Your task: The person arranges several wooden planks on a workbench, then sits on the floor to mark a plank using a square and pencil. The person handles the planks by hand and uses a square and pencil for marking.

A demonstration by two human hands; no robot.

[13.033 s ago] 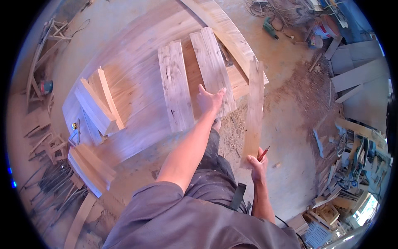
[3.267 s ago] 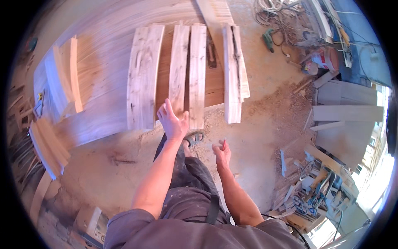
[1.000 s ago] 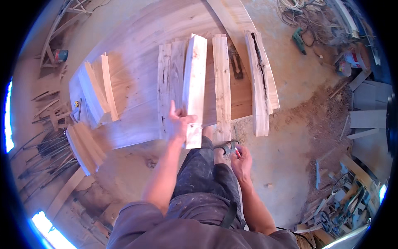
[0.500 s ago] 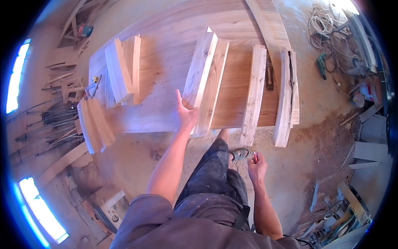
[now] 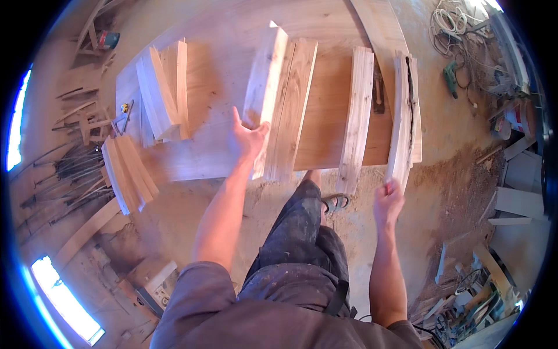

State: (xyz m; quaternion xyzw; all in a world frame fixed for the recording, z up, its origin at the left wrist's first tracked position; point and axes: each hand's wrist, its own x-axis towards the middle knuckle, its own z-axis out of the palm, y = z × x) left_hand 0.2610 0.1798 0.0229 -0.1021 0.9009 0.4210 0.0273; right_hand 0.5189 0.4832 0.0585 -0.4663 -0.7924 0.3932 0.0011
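My left hand [image 5: 250, 142] is closed on the near part of a squared wooden board [image 5: 264, 78], its fingers over the right edge and one digit sticking out. The board leans up at a slant, beside two flat boards [image 5: 293, 104] lying together on the wooden tabletop [image 5: 215, 110]. My right hand [image 5: 388, 203] is closed at the near end of a board with a dark crack [image 5: 401, 122]. A red pencil seen in this hand earlier is now mostly hidden by the fingers; whether they touch the board, I cannot tell. Left of it lies another board [image 5: 356, 116].
More boards rest at the tabletop's left [image 5: 157, 96] and near left corner [image 5: 129, 171], beside a yellow tape measure [image 5: 124, 108]. A green power drill [image 5: 450, 78] and coiled cable [image 5: 449, 23] lie on the floor at right. Offcuts [image 5: 488, 273] are piled lower right.
My left hand has shifted left with its board, which has come away from the boards beside it. The right hand has moved right and up to the cracked board's end.
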